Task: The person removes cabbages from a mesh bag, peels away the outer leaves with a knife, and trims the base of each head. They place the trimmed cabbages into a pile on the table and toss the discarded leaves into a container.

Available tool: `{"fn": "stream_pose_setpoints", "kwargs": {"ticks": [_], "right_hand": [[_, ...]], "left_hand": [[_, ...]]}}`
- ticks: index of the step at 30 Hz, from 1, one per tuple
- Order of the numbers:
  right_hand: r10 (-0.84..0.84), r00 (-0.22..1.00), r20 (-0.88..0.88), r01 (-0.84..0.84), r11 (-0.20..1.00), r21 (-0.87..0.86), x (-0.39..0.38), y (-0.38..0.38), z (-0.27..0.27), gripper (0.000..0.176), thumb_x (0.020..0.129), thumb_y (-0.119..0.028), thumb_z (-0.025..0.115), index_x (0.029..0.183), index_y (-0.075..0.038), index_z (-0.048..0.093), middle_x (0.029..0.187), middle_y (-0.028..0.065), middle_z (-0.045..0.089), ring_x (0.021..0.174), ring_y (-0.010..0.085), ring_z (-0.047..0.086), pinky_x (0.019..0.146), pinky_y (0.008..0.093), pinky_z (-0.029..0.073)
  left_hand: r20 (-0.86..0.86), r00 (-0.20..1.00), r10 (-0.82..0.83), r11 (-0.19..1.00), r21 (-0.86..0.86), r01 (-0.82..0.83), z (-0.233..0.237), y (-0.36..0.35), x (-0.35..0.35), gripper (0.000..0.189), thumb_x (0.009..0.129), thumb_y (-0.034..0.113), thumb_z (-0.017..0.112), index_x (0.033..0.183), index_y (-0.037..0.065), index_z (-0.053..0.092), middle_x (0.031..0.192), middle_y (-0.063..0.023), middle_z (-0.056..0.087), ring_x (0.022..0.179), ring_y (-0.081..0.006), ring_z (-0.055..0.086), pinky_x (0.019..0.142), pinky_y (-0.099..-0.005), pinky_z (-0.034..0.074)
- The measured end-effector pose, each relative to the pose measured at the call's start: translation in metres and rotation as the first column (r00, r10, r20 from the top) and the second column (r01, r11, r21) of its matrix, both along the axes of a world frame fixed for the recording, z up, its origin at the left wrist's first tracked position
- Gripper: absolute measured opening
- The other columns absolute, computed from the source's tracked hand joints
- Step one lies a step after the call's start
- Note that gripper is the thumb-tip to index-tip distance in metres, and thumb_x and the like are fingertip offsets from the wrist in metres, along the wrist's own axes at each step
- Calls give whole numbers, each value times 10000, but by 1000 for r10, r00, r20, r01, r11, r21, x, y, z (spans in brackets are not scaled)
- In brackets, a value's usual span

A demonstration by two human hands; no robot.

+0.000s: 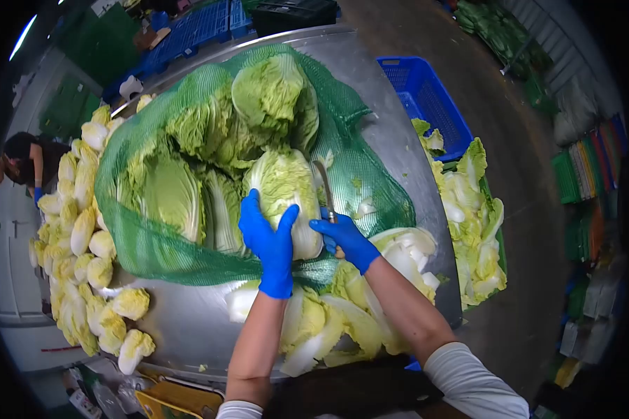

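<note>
A napa cabbage [278, 183] lies at the front of an opened green mesh bag [154, 241], leaf end away from me. My left hand [267, 232], in a blue glove, grips its left side, thumb spread across the leaves. Beside the cabbage's right side, my gloved right hand [346, 239] is closed round a knife [326, 183] with a curved blade pointing away from me. The wooden handle shows below the fingers. More whole cabbages [171, 199] sit in the bag behind and to the left. Loose outer leaves [321, 321] are spread beneath my forearms.
The metal table [189, 314] carries a heap of trimmed cabbages [84, 230] on the left. Off its right edge stand a blue crate [426, 98] and a container heaped with leaves [472, 223]. A person [31, 164] with a blue glove is at the far left.
</note>
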State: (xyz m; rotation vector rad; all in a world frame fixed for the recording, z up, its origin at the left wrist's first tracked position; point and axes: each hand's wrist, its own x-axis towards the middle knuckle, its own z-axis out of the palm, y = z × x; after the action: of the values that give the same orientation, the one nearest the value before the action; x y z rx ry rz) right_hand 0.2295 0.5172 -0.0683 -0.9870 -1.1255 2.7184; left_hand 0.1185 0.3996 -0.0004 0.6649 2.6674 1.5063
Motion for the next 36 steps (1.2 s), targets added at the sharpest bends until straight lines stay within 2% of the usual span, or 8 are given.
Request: {"fn": "stream_pose_setpoints", "kwargs": {"ticks": [5,7,11,13,19,24,26,36], "right_hand": [[115,992,-53,-96,955,279,80,-2,100,678,736,-112,771,1342,-42,476,659,-53,520,422,22,390,391,203,304],[321,945,-56,-272,871,410,99,9,148,750,689,-116,810,1356,-34,476,972,17,618,770,83,532,694,259,435],[625,750,215,-540,394,744,115,24,146,731,638,-258,844,1291,-96,559,1072,82,677,963,149,614,846,308,479],[652,670,354,-558,127,820,115,13,89,690,648,-313,829,1256,-103,581,1047,115,679,951,208,634,847,335,484],[318,914,251,-358,341,869,146,-36,63,724,715,-368,787,1334,-116,508,1097,146,640,1006,266,613,867,347,465],[-460,888,12,138,290,947,197,-86,62,319,865,-202,638,1123,-33,560,1026,130,641,884,228,631,783,340,497],[-493,837,238,64,518,853,208,-116,68,286,894,-230,601,1114,-53,560,893,126,650,748,249,635,702,365,505],[-386,868,313,-167,365,916,199,-148,24,237,922,-266,534,1019,-53,496,659,195,617,599,388,615,518,490,470]], "left_hand": [[265,897,-354,877,428,220,87,-80,93,873,702,144,721,1439,-1,276,1450,-133,327,1338,-286,326,1099,-413,257],[354,837,-417,795,589,147,101,-119,136,846,703,142,717,1420,1,292,1418,-129,352,1305,-276,365,1066,-415,299],[653,611,-448,857,508,85,86,-179,190,649,738,82,701,1321,36,419,1312,-103,449,1191,-235,459,984,-389,391],[817,327,-475,810,260,525,64,-206,183,546,747,61,715,1254,63,512,1229,-82,540,1109,-214,532,934,-360,441],[-123,491,-862,494,-415,764,81,-127,112,759,720,385,744,1361,93,463,1397,-151,449,1315,-378,375,1080,-481,279],[120,572,-812,423,-555,717,15,-90,74,1031,545,623,787,1377,123,440,1353,-182,481,1224,-392,457,1037,-480,351],[201,637,-744,516,-432,740,4,-86,62,1005,544,583,816,1342,77,475,1270,-182,555,1148,-352,536,986,-420,422],[380,658,-649,557,-352,752,4,-69,53,962,578,550,816,1327,38,497,1220,-201,592,1108,-324,586,950,-387,449]]}}
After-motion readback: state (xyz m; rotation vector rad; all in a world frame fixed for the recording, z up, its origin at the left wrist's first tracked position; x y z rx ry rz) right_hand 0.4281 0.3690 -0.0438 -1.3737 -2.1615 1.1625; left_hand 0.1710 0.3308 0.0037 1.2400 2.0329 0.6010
